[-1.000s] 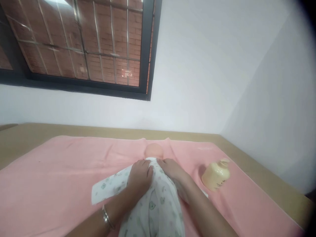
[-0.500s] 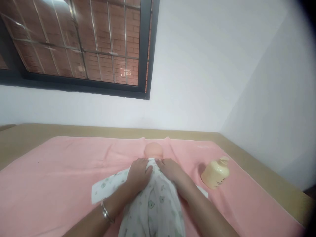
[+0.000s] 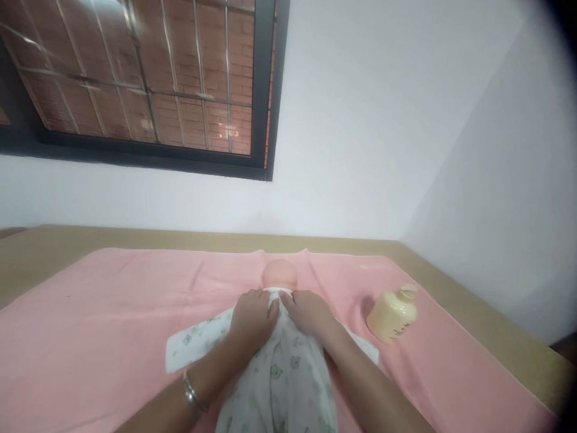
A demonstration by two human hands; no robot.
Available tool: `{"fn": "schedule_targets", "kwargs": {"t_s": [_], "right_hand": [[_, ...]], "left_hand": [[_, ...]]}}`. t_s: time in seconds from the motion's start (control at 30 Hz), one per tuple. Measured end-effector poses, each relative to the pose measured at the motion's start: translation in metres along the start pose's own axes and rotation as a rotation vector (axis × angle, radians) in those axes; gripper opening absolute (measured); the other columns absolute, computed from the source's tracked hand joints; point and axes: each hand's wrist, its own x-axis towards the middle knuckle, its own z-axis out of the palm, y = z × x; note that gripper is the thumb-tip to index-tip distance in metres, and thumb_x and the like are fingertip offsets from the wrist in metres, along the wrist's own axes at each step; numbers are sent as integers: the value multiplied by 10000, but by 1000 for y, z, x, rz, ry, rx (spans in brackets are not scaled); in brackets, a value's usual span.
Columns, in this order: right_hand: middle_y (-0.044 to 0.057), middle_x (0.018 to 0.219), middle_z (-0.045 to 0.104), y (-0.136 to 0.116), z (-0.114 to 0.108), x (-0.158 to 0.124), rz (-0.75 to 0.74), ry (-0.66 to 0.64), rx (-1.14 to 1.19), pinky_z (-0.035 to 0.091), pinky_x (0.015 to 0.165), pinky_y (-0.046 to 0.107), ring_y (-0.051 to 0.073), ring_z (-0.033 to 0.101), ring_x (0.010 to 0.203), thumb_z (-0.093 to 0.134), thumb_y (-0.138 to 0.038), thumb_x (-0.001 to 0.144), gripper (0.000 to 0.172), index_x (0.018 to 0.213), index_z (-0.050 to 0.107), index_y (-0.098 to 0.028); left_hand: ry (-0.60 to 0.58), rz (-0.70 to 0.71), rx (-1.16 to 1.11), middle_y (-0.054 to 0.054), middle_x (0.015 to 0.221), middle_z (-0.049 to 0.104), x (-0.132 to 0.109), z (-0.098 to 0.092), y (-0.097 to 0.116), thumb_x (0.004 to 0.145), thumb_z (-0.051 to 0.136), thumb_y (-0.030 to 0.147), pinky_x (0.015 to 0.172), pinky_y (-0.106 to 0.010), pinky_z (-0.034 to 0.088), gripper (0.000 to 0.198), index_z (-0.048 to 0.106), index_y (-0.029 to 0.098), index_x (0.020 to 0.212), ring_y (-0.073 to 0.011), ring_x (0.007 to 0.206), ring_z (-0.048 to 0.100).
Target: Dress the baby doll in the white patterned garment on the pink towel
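A baby doll lies on a pink blanket point(image 3: 135, 337), its smooth, bare head point(image 3: 279, 274) away from me. It wears a white baby garment point(image 3: 283, 379) with small green prints, sleeves spread to both sides. My left hand point(image 3: 253, 316) is curled over the garment's left shoulder, thumb beside the collar. On the other shoulder my right hand point(image 3: 311, 311) holds the cloth near the neckline, its thumb pointing inward. The fingertips of both hands are partly hidden. To the right of my right hand stands a pale yellow pump bottle point(image 3: 392, 316).
The blanket covers a tan table point(image 3: 225, 239) whose far edge meets a white wall point(image 3: 351, 150). A dark-framed window point(image 3: 261, 120) with metal bars is at upper left. A silver bracelet point(image 3: 193, 391) circles my left wrist.
My right hand's thumb has shifted slightly inward along the neckline. My left hand, the doll and the bottle stay in place; the view has moved very slightly.
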Motion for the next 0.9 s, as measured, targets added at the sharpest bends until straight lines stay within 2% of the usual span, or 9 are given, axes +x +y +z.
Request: {"fn": "schedule_targets", "kwargs": {"t_s": [0.17, 0.23, 0.3, 0.37, 0.43, 0.6, 0.7, 0.8, 0.9], "right_hand": [[132, 817, 657, -13, 2, -9, -90, 115, -129, 371, 718, 318, 237, 603, 792, 214, -464, 930, 538, 823, 642, -155], [145, 842, 659, -10, 0, -7, -52, 93, -108, 370, 723, 321, 240, 603, 804, 199, -491, 927, 572, 831, 647, -148], [153, 894, 662, -4, -3, -2, -1, 18, -29, 378, 698, 315, 242, 605, 813, 186, -550, 913, 620, 865, 653, -145], [146, 938, 661, 1, -5, 1, 18, -60, 58, 384, 668, 307, 240, 606, 818, 172, -600, 895, 657, 906, 654, -154], [143, 930, 661, 1, -4, 1, 18, -70, 59, 383, 658, 312, 242, 604, 807, 150, -595, 897, 666, 908, 651, -156], [135, 844, 655, -12, 5, -7, -63, 119, -117, 360, 681, 328, 243, 593, 778, 221, -458, 915, 516, 871, 630, -146], [126, 830, 655, -11, 7, -3, -12, 127, -104, 353, 654, 310, 232, 589, 756, 272, -419, 901, 454, 852, 630, -144], [113, 843, 658, -4, 7, 3, 41, 38, -14, 350, 623, 284, 212, 586, 734, 285, -455, 897, 465, 838, 636, -155], [115, 836, 654, -5, 6, 0, -9, 48, -60, 347, 638, 291, 211, 584, 735, 246, -451, 914, 495, 831, 634, -156]], "left_hand": [[78, 68, 29, -69, 719, 579, -2, 1, 0, 866, 336, 228, 666, -330, 346, 273, 552, 186, 704, -202, 712, 506], [98, 58, 15, -72, 731, 580, -2, 1, 0, 865, 343, 232, 677, -332, 352, 263, 555, 184, 716, -203, 720, 504], [103, 42, 8, -75, 737, 581, -2, 2, 0, 868, 340, 242, 693, -336, 359, 272, 556, 182, 712, -206, 730, 506], [85, 29, -4, -75, 749, 586, -1, 2, -1, 865, 345, 251, 710, -342, 365, 271, 557, 180, 712, -210, 744, 512], [52, 0, -41, -75, 779, 601, 0, 2, -1, 867, 348, 271, 725, -343, 374, 267, 568, 178, 748, -215, 769, 523], [-83, -83, -176, -61, 788, 616, 3, -2, -4, 879, 338, 320, 682, -316, 390, 285, 576, 181, 804, -199, 747, 543], [-62, -89, -161, -66, 810, 620, 2, -1, -2, 880, 337, 347, 705, -324, 388, 303, 580, 179, 816, -206, 772, 545], [-38, -106, -144, -76, 833, 622, 1, -1, 0, 883, 335, 365, 737, -333, 383, 322, 588, 171, 835, -213, 804, 546], [-71, -127, -174, -72, 818, 616, 3, -2, 0, 885, 326, 352, 717, -312, 380, 315, 580, 178, 819, -199, 786, 546]]}}
